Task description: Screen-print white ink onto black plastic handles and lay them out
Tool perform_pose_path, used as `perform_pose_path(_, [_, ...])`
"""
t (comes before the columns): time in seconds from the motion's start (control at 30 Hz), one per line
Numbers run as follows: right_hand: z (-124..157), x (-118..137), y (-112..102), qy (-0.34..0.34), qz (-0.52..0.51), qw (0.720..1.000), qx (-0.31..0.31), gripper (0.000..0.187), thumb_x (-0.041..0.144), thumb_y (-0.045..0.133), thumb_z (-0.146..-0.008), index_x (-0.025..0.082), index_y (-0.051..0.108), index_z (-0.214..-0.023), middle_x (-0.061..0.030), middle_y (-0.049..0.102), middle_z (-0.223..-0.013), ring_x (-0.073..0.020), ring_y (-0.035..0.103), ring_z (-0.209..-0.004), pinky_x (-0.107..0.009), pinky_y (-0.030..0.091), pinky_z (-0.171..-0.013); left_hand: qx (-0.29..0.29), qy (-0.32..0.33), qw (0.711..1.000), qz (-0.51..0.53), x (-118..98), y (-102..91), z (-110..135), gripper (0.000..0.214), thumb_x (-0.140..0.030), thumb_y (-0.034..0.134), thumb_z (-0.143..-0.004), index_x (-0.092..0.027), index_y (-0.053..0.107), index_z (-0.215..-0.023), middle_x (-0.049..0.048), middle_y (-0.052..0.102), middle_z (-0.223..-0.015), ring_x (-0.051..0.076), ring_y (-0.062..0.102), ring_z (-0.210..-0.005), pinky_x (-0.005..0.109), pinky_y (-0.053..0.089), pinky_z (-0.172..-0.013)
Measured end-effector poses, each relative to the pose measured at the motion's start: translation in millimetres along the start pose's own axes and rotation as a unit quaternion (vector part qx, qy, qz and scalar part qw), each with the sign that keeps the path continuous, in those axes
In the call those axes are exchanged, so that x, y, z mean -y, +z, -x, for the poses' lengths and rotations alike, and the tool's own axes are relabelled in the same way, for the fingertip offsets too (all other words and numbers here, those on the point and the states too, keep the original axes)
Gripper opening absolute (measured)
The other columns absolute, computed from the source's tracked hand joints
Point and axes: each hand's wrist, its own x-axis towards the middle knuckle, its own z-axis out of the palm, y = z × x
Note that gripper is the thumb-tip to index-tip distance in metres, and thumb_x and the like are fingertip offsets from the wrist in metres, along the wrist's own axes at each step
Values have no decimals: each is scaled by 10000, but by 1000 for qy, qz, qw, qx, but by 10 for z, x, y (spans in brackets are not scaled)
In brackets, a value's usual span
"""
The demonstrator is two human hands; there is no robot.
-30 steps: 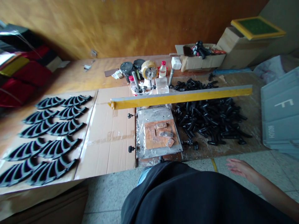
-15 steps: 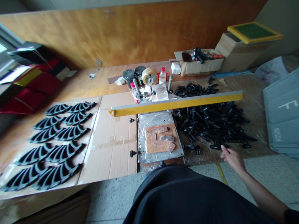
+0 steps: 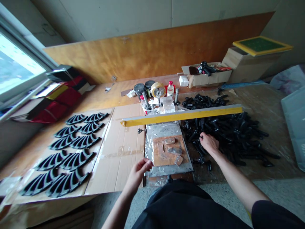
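Observation:
My right hand (image 3: 210,143) is over the near left side of a heap of black plastic parts (image 3: 234,130). Its thumb and fingers pinch at one dark, elongated part, mostly hidden by the hand and the heap. My left hand (image 3: 140,168) hovers by the front left corner of a metal plate (image 3: 162,128), fingers curled together, nothing visible in them. On that plate lies a brown board (image 3: 157,160) with several small blocks, one of them a worn block (image 3: 174,150). A yellow-edged bar (image 3: 181,117) crosses above the plate's far end and the heap.
Fan-shaped black pieces (image 3: 77,162) lie in two columns on cardboard (image 3: 126,143) at left. Behind the bar stand a tape roll (image 3: 158,90), dark jars (image 3: 139,89) and a red-capped bottle (image 3: 170,89). A carton (image 3: 209,79) sits behind; a grey bin (image 3: 294,127) is right.
My right hand has moved left and forward, from the heap's front edge onto its near left side. My left hand has come into view. The camera view has tilted upward.

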Motion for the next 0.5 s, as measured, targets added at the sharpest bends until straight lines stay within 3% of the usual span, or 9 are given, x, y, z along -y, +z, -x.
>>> perform_pose_path(0.1, [54, 70, -104, -13, -29, 998, -53, 259, 245, 422, -911, 194, 575, -1114, -118, 645, -980, -248, 609, -920, -316, 436, -684, -3, -100, 994, 39, 443, 183, 104, 388, -524, 661, -764, -142, 605, -731, 29, 609, -726, 121, 532, -675, 238, 421, -652])
perform_pose_path(0.2, [298, 392, -144, -196, -63, 977, -51, 298, 177, 380, -923, 164, 560, -1160, -112, 660, -979, -212, 609, -900, -300, 450, -742, -30, -138, 986, 86, 714, 353, 147, 417, -557, 668, -740, -147, 589, -737, 23, 600, -721, 110, 528, -658, 222, 406, -640])
perform_pose_path(0.27, [477, 718, -102, -355, -80, 931, -29, 354, 119, 367, -916, 173, 565, -1205, -100, 664, -1036, -197, 598, -944, -301, 451, -824, -28, -141, 984, 109, 783, 449, 137, 413, -553, 669, -741, -149, 585, -742, 17, 594, -707, 107, 531, -653, 216, 403, -638])
perform_pose_path(0.33, [589, 1040, -24, -463, -87, 882, -22, 409, 76, 375, -904, 197, 583, -1233, -89, 652, -1126, -194, 578, -1008, -319, 437, -900, -16, -132, 984, 121, 793, 517, 108, 404, -544, 672, -741, -149, 586, -744, 11, 586, -683, 104, 530, -641, 214, 401, -633])
perform_pose_path(0.4, [612, 1276, 38, -509, -79, 857, -20, 413, 74, 405, -903, 223, 617, -1225, -84, 643, -1172, -199, 572, -1025, -345, 435, -918, -8, -121, 985, 121, 786, 543, 78, 406, -547, 674, -737, -149, 590, -745, 9, 590, -676, 104, 530, -633, 216, 404, -632])
perform_pose_path(0.5, [572, 1366, -37, -517, -57, 854, -17, 340, 135, 499, -902, 251, 665, -1175, -83, 657, -1151, -220, 570, -1049, -375, 452, -904, -23, -117, 987, 107, 805, 496, 64, 429, -573, 664, -729, -151, 587, -738, 13, 607, -697, 104, 534, -634, 221, 412, -638])
